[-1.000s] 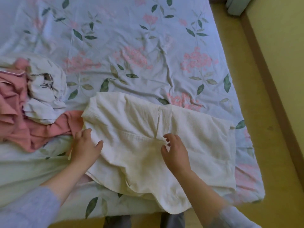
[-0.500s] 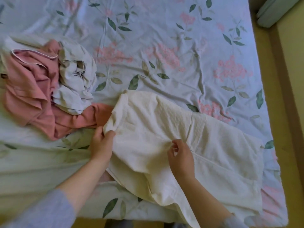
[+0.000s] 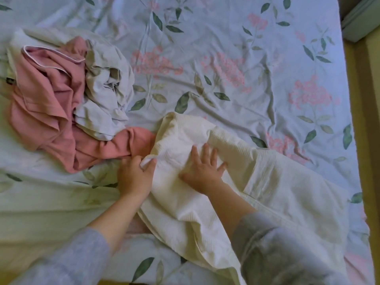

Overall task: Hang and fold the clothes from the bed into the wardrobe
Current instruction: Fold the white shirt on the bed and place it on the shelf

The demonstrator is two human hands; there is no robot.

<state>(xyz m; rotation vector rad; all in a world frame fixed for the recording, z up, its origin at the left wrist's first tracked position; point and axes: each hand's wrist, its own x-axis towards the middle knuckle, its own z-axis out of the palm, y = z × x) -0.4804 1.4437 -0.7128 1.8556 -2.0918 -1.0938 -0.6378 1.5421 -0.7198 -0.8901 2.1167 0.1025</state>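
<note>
A cream ribbed garment (image 3: 277, 192) lies spread across the near right part of the bed (image 3: 226, 58). My left hand (image 3: 134, 176) grips its left edge, thumb curled over the fabric. My right hand (image 3: 202, 168) lies flat on the cloth with fingers spread, pressing it down. To the left sits a crumpled pile: a pink garment (image 3: 47, 103) with white piping and a pale grey garment (image 3: 107, 87) on top of it. A pink sleeve reaches to the cream garment's edge.
The bed carries a pale blue sheet with pink flowers and green leaves. A yellow floor strip (image 3: 368, 120) runs along the bed's right side. A pale green object (image 3: 362, 21) stands at the top right corner.
My right hand let go of its pinch and moved left, now flat on the cream garment. My left hand keeps its hold on the left edge. The view shifted right and closer.
</note>
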